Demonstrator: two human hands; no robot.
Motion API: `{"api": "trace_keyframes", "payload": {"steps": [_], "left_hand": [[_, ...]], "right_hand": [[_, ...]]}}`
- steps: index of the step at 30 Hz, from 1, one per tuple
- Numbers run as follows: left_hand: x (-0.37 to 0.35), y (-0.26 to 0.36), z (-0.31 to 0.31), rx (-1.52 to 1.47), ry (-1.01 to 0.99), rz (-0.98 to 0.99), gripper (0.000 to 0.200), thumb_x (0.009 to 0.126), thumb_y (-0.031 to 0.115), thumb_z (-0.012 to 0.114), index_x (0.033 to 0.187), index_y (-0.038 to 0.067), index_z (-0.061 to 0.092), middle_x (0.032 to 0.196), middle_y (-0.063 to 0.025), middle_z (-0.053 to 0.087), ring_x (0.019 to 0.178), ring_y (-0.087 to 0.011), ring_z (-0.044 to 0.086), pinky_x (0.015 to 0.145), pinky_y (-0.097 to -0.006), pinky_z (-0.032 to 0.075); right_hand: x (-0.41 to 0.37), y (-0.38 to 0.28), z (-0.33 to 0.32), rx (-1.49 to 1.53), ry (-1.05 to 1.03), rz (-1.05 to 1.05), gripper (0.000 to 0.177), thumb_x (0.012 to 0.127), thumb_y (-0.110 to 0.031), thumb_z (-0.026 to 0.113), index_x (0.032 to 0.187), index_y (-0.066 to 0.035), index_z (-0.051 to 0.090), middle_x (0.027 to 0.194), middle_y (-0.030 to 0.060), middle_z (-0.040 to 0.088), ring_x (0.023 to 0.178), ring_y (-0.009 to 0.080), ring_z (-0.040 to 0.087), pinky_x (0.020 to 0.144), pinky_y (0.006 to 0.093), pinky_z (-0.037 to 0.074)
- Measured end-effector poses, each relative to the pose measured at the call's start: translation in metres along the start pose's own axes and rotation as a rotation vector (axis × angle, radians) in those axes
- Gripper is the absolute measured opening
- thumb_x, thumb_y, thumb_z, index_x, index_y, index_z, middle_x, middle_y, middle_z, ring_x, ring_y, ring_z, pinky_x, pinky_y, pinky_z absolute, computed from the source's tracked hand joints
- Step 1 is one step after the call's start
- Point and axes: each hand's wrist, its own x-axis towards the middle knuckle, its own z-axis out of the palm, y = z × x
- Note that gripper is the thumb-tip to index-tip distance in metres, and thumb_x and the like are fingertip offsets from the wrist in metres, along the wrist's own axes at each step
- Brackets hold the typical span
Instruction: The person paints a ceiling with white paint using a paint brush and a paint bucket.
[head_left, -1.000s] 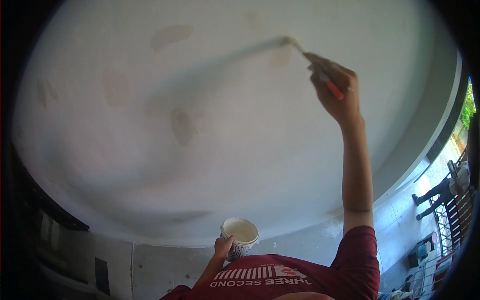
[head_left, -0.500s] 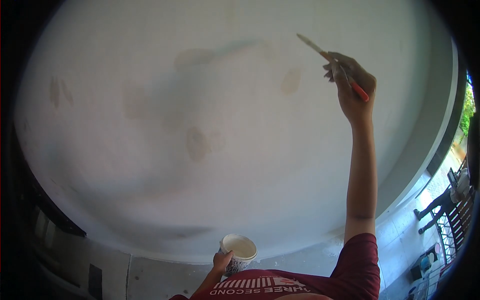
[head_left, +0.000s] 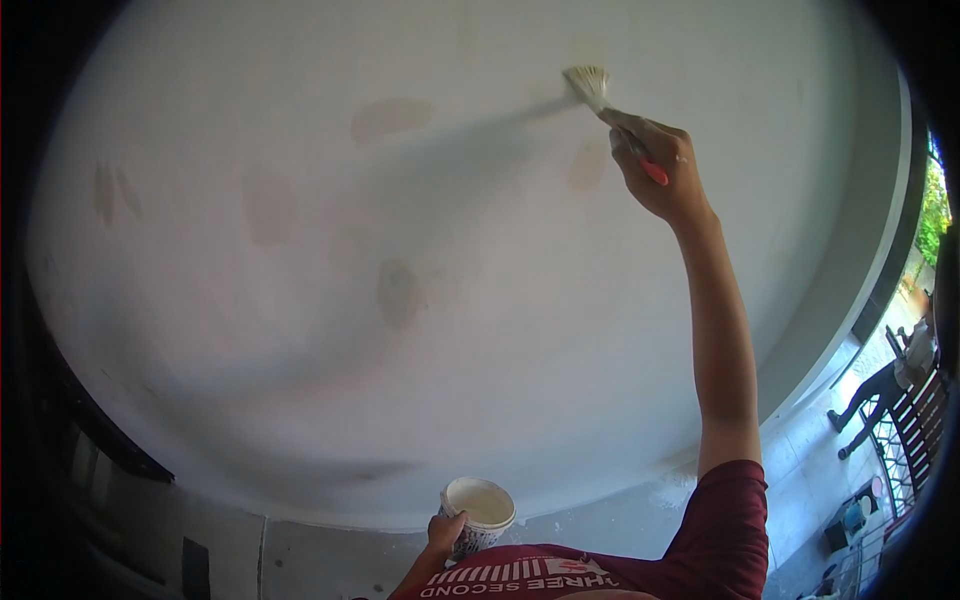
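Two hands are busy here. The R hand [head_left: 668, 170], up on the far right part, has its fingers shut round a flat brush [head_left: 588, 84], low on the handle by the hairs. The red end [head_left: 655, 174] sticks out by the palm. The brush hairs are fanned out & look to touch the big pale wall [head_left: 500, 330], tho it's hard to be sure. The brush is prob. light, w/ a stiff handle & soft, bendy hairs. It may get slippy if wet, so the dry part of the handle is the best place to hold.

The L hand [head_left: 446, 529] is at the near side, in the middle, & clenches the left edge of a round pot [head_left: 488, 538], w/ the thumb by the rim. The pot is open at the top, w/ dark marks on its outside. In it is whitish stuff [head_left: 478, 506], prob. wet; can't tell how deep. It may be a bit heavy & could spill if it tips, so a hand under it helps too.

The wall has tan spots [head_left: 391, 118] left of the brush. A red shirt [head_left: 715, 515] is near. Off to the right, a person [head_left: 880, 388] stands by a slatted gate [head_left: 912, 418].
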Motion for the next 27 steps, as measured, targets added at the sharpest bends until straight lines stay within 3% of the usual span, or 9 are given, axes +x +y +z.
{"api": "trace_keyframes", "payload": {"steps": [3,7,11,13,15,18,21,24,27], "left_hand": [[0.038,-0.034,0.004,0.047,0.006,0.003,0.055,0.072,0.034,0.076,0.097,-0.014,0.069,0.089,-0.0224,0.073,0.083,-0.0305,0.072,0.072,-0.0403,0.055],[0.057,-0.052,0.008,0.067,0.0,0.019,0.056,0.071,0.035,0.076,0.099,-0.013,0.069,0.092,-0.0236,0.072,0.087,-0.0321,0.072,0.076,-0.0406,0.054],[0.039,-0.033,0.003,0.096,-0.003,0.027,0.056,0.072,0.034,0.076,0.1,-0.014,0.068,0.093,-0.023,0.072,0.084,-0.0304,0.072,0.073,-0.0407,0.055],[-0.029,0.027,-0.01,0.066,-0.012,0.019,0.056,0.073,0.033,0.076,0.1,-0.015,0.068,0.093,-0.0225,0.072,0.083,-0.0295,0.072,0.072,-0.0407,0.055],[-0.011,0.011,-0.009,0.084,-0.015,0.028,0.056,0.074,0.033,0.076,0.1,-0.016,0.067,0.092,-0.0219,0.072,0.082,-0.0286,0.072,0.071,-0.041,0.055],[0.017,-0.016,-0.003,0.061,-0.03,0.012,0.057,0.073,0.034,0.077,0.1,-0.015,0.067,0.091,-0.022,0.072,0.082,-0.0287,0.072,0.071,-0.041,0.055],[0.037,-0.034,0.0,0.129,0.004,0.04,0.058,0.071,0.037,0.077,0.099,-0.013,0.068,0.092,-0.0231,0.072,0.084,-0.0304,0.072,0.073,-0.0411,0.055],[0.045,-0.038,0.002,0.19,0.023,0.037,0.058,0.071,0.039,0.077,0.098,-0.012,0.07,0.093,-0.0245,0.072,0.088,-0.0328,0.072,0.076,-0.0413,0.055],[0.015,-0.012,-0.001,0.182,0.03,0.037,0.057,0.071,0.039,0.076,0.098,-0.011,0.07,0.094,-0.0249,0.073,0.09,-0.034,0.072,0.078,-0.042,0.055]], "right_hand": [[-0.001,-0.017,-0.024,0.018,-0.147,0.208,0.02,0.083,0.0,0.063,0.101,0.002,0.071,0.069,0.0124,0.064,0.057,0.0186,0.058,0.057,0.0312,0.048],[0.014,-0.021,-0.043,0.273,0.032,0.312,0.017,0.09,-0.003,0.061,0.101,0.002,0.073,0.08,0.0062,0.07,0.067,0.0121,0.065,0.062,0.0254,0.052],[0.037,-0.025,-0.045,0.212,0.15,0.204,0.018,0.094,-0.009,0.064,0.106,0.002,0.072,0.085,0.0058,0.071,0.071,0.0123,0.067,0.065,0.0256,0.053],[0.049,-0.025,-0.041,-0.003,0.194,0.12,0.02,0.091,-0.008,0.068,0.11,-0.002,0.071,0.084,0.0082,0.071,0.07,0.0146,0.067,0.066,0.0267,0.053],[0.058,-0.018,-0.041,-0.237,0.186,0.01,0.022,0.089,-0.007,0.07,0.111,-0.004,0.07,0.085,0.0108,0.071,0.071,0.0189,0.067,0.067,0.0288,0.053],[0.071,0.007,-0.041,-0.28,0.066,-0.236,0.027,0.088,-0.002,0.071,0.115,-0.004,0.069,0.099,0.0132,0.073,0.08,0.0227,0.07,0.074,0.0307,0.057],[0.071,0.003,-0.045,-0.378,-0.145,-0.299,0.03,0.085,-0.003,0.073,0.115,-0.002,0.069,0.1,0.0133,0.072,0.083,0.0275,0.069,0.075,0.0341,0.058],[0.062,0.001,-0.05,-0.361,-0.305,-0.127,0.029,0.084,-0.005,0.073,0.113,-0.001,0.069,0.101,0.0138,0.071,0.084,0.0288,0.069,0.075,0.0359,0.058],[0.051,0.0,-0.062,-0.327,-0.467,-0.143,0.026,0.085,-0.008,0.073,0.11,-0.005,0.072,0.096,0.0124,0.07,0.079,0.0309,0.065,0.074,0.0373,0.055]]}}
